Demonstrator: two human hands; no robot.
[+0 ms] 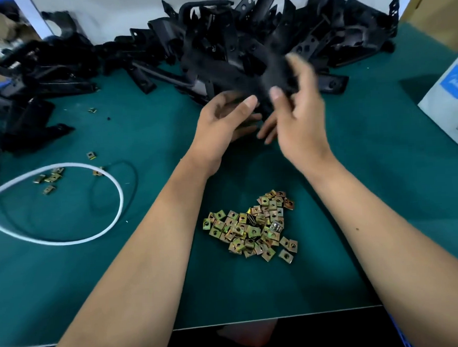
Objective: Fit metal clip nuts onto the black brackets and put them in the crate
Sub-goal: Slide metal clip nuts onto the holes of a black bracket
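A black bracket (265, 83), blurred by motion, is held between both hands above the green mat (148, 267). My left hand (221, 121) grips its lower end, thumb on top. My right hand (295, 101) grips its upper part with thumb and fingers. A heap of brass-coloured clip nuts (253, 227) lies on the mat between my forearms. A large pile of black brackets (257, 34) fills the far side of the table. Whether a clip nut sits on the held bracket cannot be made out. No crate is in view.
More black brackets (38, 84) lie at the far left. A white cord loop (95, 230) with a few stray clip nuts (50, 178) lies at the left. A white and blue box (446, 101) stands at the right edge. The table's front edge (279, 318) runs near my elbows.
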